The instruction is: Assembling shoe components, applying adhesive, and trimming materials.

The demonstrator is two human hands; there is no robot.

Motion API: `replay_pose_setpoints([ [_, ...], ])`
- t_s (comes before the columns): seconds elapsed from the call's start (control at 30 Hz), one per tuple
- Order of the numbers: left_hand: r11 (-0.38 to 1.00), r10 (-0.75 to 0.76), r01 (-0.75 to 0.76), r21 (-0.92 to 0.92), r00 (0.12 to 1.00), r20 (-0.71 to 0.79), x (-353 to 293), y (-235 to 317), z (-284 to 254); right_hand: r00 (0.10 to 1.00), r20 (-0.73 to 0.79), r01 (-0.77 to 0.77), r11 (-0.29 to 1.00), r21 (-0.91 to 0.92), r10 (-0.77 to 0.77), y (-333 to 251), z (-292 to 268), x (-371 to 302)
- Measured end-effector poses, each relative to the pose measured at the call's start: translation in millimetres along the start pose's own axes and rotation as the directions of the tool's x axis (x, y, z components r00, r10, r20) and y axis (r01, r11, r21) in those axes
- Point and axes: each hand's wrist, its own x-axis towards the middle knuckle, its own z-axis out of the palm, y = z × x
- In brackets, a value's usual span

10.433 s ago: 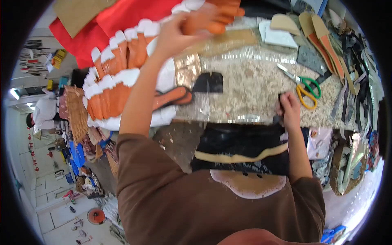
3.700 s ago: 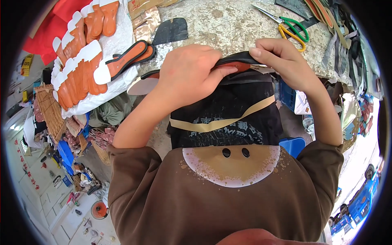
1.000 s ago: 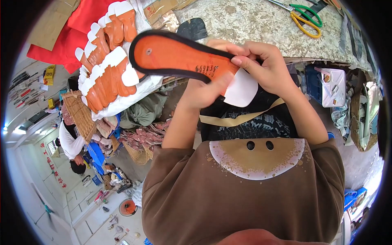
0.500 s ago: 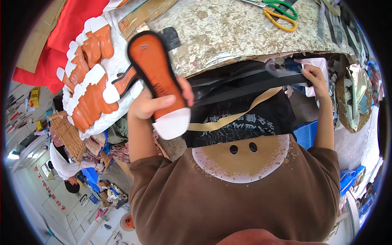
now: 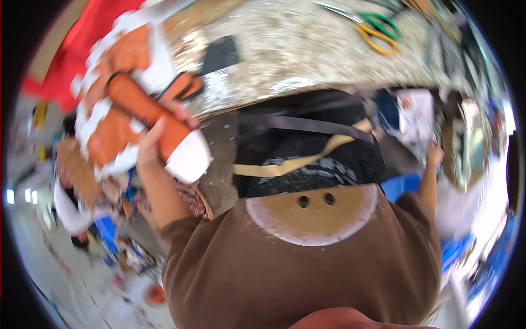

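My left hand (image 5: 149, 147) is closed round an orange insole (image 5: 135, 97) with a dark edging and a white end, the thumb lying on its upper face. It hangs in front of a pile of similar orange and white insoles (image 5: 118, 137). Just beyond it lies a smaller orange piece with black edging (image 5: 183, 85). Far out to the right, low beside a cardboard box, is my right hand (image 5: 434, 154), smeared by motion so that its fingers do not show clearly. A dark strip (image 5: 307, 125) and a beige strip (image 5: 279, 169) lie across my lap.
Scissors with green and yellow handles (image 5: 378, 35) lie on the worn worktable (image 5: 296, 55), along with a black square piece (image 5: 220, 54). An open cardboard box (image 5: 466, 142) stands at the right, near a blue container (image 5: 401, 185). Another person (image 5: 71, 211) is at the far left.
My left hand has carried the insole left toward the pile. My right hand has moved down and right, away from the dark strip, which now lies on my lap. The view has shifted and blurred.
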Motion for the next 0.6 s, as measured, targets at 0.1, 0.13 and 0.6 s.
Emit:
replay_pose_setpoints([
  [0.1,0.994,-0.081,0.094,0.062,0.979,-0.187,1.1,-7.8,-6.1,0.924,-0.318,0.347,0.813,0.468,-0.212,-125.4,-102.6,4.5],
  [0.13,0.989,-0.083,0.109,0.104,0.97,-0.228,6.4,-4.2,6.6,0.807,-0.504,0.534,0.744,0.402,-0.307,-163.0,-151.9,-10.7],
  [0.6,0.933,-0.059,0.073,0.353,0.997,-0.049,-5.4,-3.6,31.6,0.319,-0.277,0.944,0.329,0.012,-0.906,-397.0,-295.7,-19.4],
])
